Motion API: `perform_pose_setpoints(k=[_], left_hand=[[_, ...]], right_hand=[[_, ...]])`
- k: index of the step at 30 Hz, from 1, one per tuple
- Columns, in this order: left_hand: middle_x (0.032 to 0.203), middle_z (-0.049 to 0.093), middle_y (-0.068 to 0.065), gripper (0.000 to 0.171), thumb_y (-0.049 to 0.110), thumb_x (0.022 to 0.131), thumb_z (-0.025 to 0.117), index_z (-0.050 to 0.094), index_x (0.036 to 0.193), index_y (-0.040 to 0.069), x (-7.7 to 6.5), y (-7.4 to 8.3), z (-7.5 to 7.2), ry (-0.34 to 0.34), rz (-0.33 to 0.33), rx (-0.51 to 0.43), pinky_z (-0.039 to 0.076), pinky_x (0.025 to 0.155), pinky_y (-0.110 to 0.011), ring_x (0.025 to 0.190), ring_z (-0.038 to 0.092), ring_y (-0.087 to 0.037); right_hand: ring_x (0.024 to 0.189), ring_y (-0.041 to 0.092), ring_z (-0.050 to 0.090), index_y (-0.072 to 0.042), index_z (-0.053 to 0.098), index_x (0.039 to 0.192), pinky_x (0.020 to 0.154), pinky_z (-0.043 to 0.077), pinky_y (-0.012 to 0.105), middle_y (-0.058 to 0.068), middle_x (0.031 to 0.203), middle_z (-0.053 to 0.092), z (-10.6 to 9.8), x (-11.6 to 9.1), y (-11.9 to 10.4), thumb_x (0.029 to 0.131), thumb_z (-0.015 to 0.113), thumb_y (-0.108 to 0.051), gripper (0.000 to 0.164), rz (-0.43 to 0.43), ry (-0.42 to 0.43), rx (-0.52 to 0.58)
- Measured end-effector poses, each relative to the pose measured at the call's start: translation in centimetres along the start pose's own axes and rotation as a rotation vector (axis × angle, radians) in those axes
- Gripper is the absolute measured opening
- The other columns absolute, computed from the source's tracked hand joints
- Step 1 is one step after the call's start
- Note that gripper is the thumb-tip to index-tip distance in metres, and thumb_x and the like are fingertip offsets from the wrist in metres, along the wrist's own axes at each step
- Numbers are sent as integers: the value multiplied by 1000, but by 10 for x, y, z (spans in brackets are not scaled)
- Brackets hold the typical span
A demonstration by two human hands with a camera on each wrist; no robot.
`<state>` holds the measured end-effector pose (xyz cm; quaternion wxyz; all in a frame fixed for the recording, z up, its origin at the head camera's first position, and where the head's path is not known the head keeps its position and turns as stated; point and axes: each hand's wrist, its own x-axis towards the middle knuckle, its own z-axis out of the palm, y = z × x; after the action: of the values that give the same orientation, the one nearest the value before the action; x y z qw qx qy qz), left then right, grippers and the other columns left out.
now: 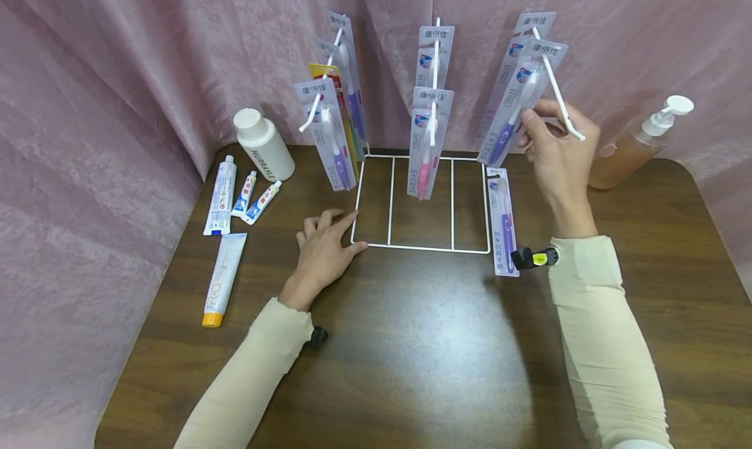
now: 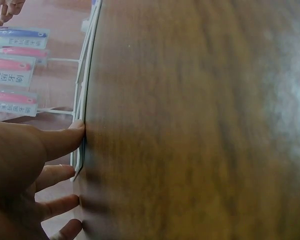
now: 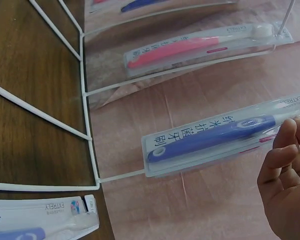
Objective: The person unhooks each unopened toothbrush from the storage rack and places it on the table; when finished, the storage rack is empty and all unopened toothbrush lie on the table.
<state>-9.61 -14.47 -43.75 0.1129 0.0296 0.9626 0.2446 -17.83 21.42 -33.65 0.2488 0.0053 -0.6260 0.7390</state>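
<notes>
At the right hook, my right hand [image 1: 561, 149] pinches the edge of a packaged purple toothbrush [image 1: 510, 119] between thumb and fingers. That pack hangs on the hook with its card top around the wire, in front of another pack. In the right wrist view its purple handle [image 3: 210, 137] shows through the clear blister. My left hand [image 1: 324, 253] rests at the near left corner of the white wire rack [image 1: 420, 247], fingers spread. Its thumb [image 2: 65, 140] touches the rack's front bar. A packaged purple toothbrush [image 1: 502, 227] lies on the table beside the rack's right side.
Toothbrush packs hang on the middle hook [image 1: 433, 129] and left hook [image 1: 311, 113]. Toothpaste tubes [image 1: 225, 273] and a white bottle [image 1: 264, 145] stand or lie at left. An amber pump bottle [image 1: 631, 149] is behind my right hand. A pink curtain [image 1: 176, 57] backs the table.
</notes>
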Motion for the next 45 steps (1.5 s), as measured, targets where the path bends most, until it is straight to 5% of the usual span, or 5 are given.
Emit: perform_pose_setpoints(k=[24,32,42,45], left_hand=[[182,40,-13,75,48,110,76,49,176,24,0,0,0,-1,4,5,32,119,-67,156,33,-49],[182,40,-13,75,48,110,76,49,176,25,0,0,0,-2,3,-1,32,119,-67,156,33,-49],[182,39,-13,76,48,110,76,48,176,26,1,-1,1,-3,1,4,32,119,-67,156,33,-49],[182,39,-13,76,48,109,77,48,176,26,1,0,0,-3,0,2,32,120,-67,156,33,-49]], right_hand=[[49,6,60,-13,84,89,44,41,16,-2,65,70,-20,-6,-12,103,77,7,25,-19,73,-24],[49,8,57,-7,84,90,48,42,18,1,64,70,-38,-7,-5,101,76,10,22,86,115,17],[52,2,54,-17,82,89,52,44,16,-9,64,67,-66,-22,11,103,78,-2,20,322,73,-180],[59,0,54,-19,82,102,56,46,16,-15,68,66,-75,-26,14,108,74,-13,11,432,10,-367]])
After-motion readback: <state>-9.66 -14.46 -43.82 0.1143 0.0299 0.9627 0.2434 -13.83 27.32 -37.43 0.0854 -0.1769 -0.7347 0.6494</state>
